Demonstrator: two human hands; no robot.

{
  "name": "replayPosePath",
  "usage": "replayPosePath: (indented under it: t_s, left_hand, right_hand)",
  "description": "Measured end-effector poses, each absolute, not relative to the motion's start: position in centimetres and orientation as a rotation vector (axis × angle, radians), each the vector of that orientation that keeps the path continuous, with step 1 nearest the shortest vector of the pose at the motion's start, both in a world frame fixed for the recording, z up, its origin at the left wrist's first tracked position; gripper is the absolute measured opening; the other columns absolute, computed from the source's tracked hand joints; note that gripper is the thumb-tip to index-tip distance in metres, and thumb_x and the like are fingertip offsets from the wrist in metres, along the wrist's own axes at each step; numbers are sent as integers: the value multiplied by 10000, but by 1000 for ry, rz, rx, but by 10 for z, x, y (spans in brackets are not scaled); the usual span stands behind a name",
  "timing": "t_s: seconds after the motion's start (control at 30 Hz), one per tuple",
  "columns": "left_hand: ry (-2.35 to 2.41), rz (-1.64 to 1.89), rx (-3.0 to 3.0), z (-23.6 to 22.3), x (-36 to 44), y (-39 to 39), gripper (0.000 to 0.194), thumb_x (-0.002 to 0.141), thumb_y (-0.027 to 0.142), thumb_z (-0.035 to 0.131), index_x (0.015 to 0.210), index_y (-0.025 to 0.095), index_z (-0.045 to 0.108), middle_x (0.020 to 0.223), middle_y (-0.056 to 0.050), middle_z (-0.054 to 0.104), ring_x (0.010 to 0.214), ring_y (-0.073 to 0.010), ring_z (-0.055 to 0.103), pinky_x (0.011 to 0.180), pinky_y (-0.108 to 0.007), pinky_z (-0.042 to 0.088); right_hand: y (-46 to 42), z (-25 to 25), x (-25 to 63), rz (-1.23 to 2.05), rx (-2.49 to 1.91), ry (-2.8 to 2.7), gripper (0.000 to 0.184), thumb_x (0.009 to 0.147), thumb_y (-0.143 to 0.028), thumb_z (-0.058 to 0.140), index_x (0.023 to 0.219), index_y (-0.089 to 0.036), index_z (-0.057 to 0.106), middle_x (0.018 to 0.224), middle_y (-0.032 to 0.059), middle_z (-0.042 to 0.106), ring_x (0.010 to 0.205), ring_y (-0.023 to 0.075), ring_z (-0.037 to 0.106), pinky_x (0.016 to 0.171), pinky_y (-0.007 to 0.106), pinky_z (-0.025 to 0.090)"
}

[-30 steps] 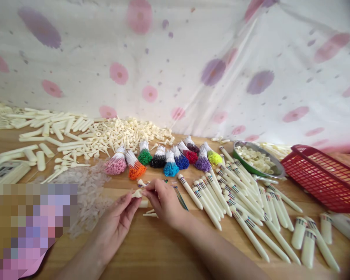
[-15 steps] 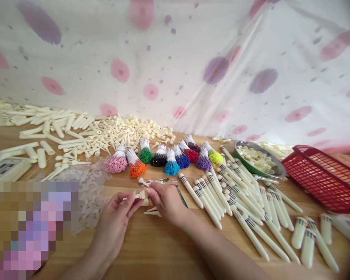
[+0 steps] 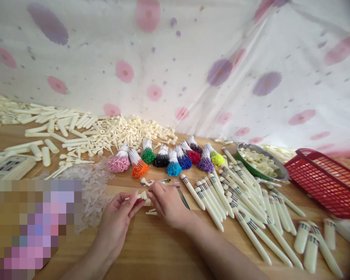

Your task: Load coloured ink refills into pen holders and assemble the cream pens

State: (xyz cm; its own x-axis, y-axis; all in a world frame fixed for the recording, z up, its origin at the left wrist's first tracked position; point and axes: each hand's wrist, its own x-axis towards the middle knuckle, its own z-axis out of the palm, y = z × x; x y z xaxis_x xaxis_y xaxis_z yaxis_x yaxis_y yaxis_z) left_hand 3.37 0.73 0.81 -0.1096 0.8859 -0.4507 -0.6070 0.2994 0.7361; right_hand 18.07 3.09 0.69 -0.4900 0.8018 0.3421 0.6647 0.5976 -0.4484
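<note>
Between the thumb and fingers of my left hand (image 3: 121, 214) is a small cream plastic pen part (image 3: 141, 195), its ridged end pointing right. My right hand (image 3: 166, 202) has its fingertips pinched together at that end; whatever they grip is hidden. Just beyond the right fingers, another cream pen part (image 3: 145, 181) lies beside thin coloured refills (image 3: 165, 181). Loose cream pieces (image 3: 151, 212) rest on the wood under my hands. Behind them stand bundles of refills sorted by colour, among them pink (image 3: 119, 159), orange (image 3: 139, 165) and light blue (image 3: 174, 165).
Many assembled multicolour pens (image 3: 211, 206) lie to the right, near a green-sided bowl (image 3: 252, 170) of cream parts and a red basket (image 3: 323, 186). Heaps of pen barrels (image 3: 61, 120), small cream parts (image 3: 128, 132) and clear pieces (image 3: 95, 194) fill the left. A flowered sheet (image 3: 175, 58) hangs behind.
The view has shifted slightly, so everything sits a little further right. My right fingertips have come down closer to the end of the pen part held in my left hand.
</note>
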Motion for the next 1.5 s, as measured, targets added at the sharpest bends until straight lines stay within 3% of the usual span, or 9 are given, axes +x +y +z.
replayPosePath:
  t_s: [0.2, 0.33, 0.47, 0.63, 0.77, 0.93, 1.1, 1.3, 1.5]
  left_hand:
    - [1058, 1315, 334, 7, 35, 6, 355, 358, 275, 873, 535, 141, 595, 565, 15, 704, 595, -97, 672, 671, -150, 559]
    - [1055, 1333, 330, 7, 35, 5, 363, 352, 278, 874, 534, 141, 592, 580, 10, 711, 598, -99, 674, 668, -150, 559]
    - [1051, 1342, 340, 6, 34, 5, 353, 369, 277, 871, 548, 141, 600, 586, 10, 711, 610, -96, 673, 678, -151, 558]
    - [1050, 1336, 348, 5, 34, 7, 339, 386, 270, 867, 539, 142, 593, 587, 16, 708, 620, -94, 671, 690, -157, 558]
    - [1053, 1329, 342, 6, 34, 8, 344, 381, 273, 868, 537, 143, 590, 582, 17, 706, 614, -91, 665, 687, -152, 553]
    - [1053, 1317, 354, 7, 33, 7, 330, 393, 264, 865, 544, 144, 597, 593, 15, 706, 626, -101, 668, 706, -172, 552]
    - [1058, 1306, 360, 7, 34, 7, 333, 389, 284, 865, 538, 157, 596, 573, 30, 697, 613, -94, 659, 705, -169, 547]
    - [1058, 1300, 380, 4, 34, 9, 333, 411, 279, 861, 536, 148, 581, 591, 14, 699, 637, -101, 657, 727, -185, 538]
    - [1159, 1283, 636, 5, 30, 8, 358, 474, 402, 824, 604, 158, 598, 627, 8, 690, 661, -142, 664, 723, -232, 527]
  right_hand:
    - [28, 6, 175, 673, -1378, -2111, 433, 966, -371, 201, 658, -189, 445, 566, -15, 491, 488, 100, 414, 481, 207, 264]
    - [27, 7, 177, 560, -1250, -2163, 303, 947, -352, 277, 799, -180, 478, 666, 4, 527, 577, 117, 462, 534, 208, 299]
    - [27, 4, 176, 552, -1295, -2133, 401, 959, -355, 224, 675, -188, 454, 579, -6, 489, 505, 110, 415, 494, 212, 276]
    - [29, 3, 178, 517, -1224, -2187, 271, 944, -331, 289, 823, -182, 480, 680, 9, 538, 592, 125, 475, 547, 209, 316]
    - [29, 3, 179, 527, -1349, -2155, 384, 963, -321, 225, 690, -185, 458, 585, -3, 506, 505, 109, 434, 509, 211, 289]
    - [28, 4, 176, 481, -1285, -2209, 265, 942, -320, 292, 835, -176, 487, 689, 20, 566, 585, 129, 493, 538, 215, 306]
    - [28, 4, 173, 590, -1425, -2103, 430, 969, -330, 196, 651, -186, 447, 564, -7, 507, 484, 100, 431, 485, 210, 277]
    - [25, 9, 174, 571, -1287, -2183, 256, 939, -312, 286, 815, -181, 468, 677, 8, 542, 567, 124, 470, 521, 217, 291]
    - [26, 8, 174, 713, -1315, -2087, 328, 963, -316, 231, 725, -195, 422, 589, -24, 486, 507, 104, 429, 501, 204, 286]
